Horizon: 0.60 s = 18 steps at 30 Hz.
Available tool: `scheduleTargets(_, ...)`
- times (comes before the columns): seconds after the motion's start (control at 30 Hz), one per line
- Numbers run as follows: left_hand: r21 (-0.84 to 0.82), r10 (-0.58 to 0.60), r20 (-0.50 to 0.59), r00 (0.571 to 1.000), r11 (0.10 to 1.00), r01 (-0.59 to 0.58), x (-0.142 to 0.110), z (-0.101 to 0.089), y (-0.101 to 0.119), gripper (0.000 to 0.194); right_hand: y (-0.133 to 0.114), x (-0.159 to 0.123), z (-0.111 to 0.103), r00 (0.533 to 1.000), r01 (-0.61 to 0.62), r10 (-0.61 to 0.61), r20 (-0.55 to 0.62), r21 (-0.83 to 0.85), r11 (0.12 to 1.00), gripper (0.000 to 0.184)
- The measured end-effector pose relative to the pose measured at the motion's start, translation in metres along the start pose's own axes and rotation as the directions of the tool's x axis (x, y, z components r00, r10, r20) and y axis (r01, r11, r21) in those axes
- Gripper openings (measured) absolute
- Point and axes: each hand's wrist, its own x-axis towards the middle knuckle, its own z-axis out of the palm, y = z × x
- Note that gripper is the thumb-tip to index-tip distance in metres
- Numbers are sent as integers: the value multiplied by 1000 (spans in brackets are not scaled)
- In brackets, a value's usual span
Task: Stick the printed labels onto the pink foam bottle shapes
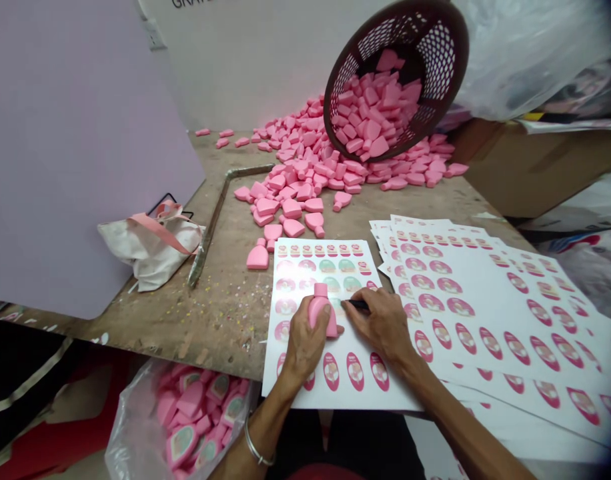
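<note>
My left hand (300, 340) is closed around a small pink plastic bottle (319, 308), its cap end pointing away from me, above a white sticker sheet (305, 398). In my right hand (384, 323), a slim black pen-like tool (356, 304) is pinched, with its tip at the sheet just right of the bottle. Its exact kind cannot be made out. Rows of pink oval, small rectangular and several green stickers (346, 266) are printed on the sheet. Two loose pink bottles (258, 256) lie by the sheet's upper left edge.
A brown plastic basket (330, 127) lies tipped over, spilling pink bottles (305, 160). More sticker sheets (480, 280) overlap at right. A bent metal bar (210, 233) and white cloth bag (155, 250) sit left. Below the table edge, a plastic bag (130, 413) holds bottles with green labels.
</note>
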Motion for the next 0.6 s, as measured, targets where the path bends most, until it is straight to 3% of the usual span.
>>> scheduleTargets(0.07, -35, -6, -29, 1000, 999, 5, 0, 0, -1, 38, -2, 0, -3, 1000, 5, -3, -31, 52, 999, 18)
scheduleTargets(0.13, -90, -17, -62, 998, 996, 11, 0, 0, -2, 41, -4, 0, -10, 996, -68, 78, -39, 197, 978, 20)
scheduleTargets(0.23, -208, -72, -58, 996, 976, 58, -1, -1, -1, 50, -10, 4, -28, 949, -295, 314, 34, 456, 840, 25)
scheduleTargets(0.3, -343, -137, -16, 990, 931, 124, -4, -1, 1, 60, -18, 7, -40, 917, -376, 387, 96, 531, 759, 27)
scheduleTargets(0.43, -541, -168, 39, 985, 825, 163, -12, -1, 8, 65, -39, 8, -51, 928, -371, 322, 190, 570, 733, 31)
scheduleTargets(0.6, -582, -153, 60, 986, 797, 159, -17, -3, 15, 60, -54, 0, -45, 948, -317, 240, 207, 610, 726, 23)
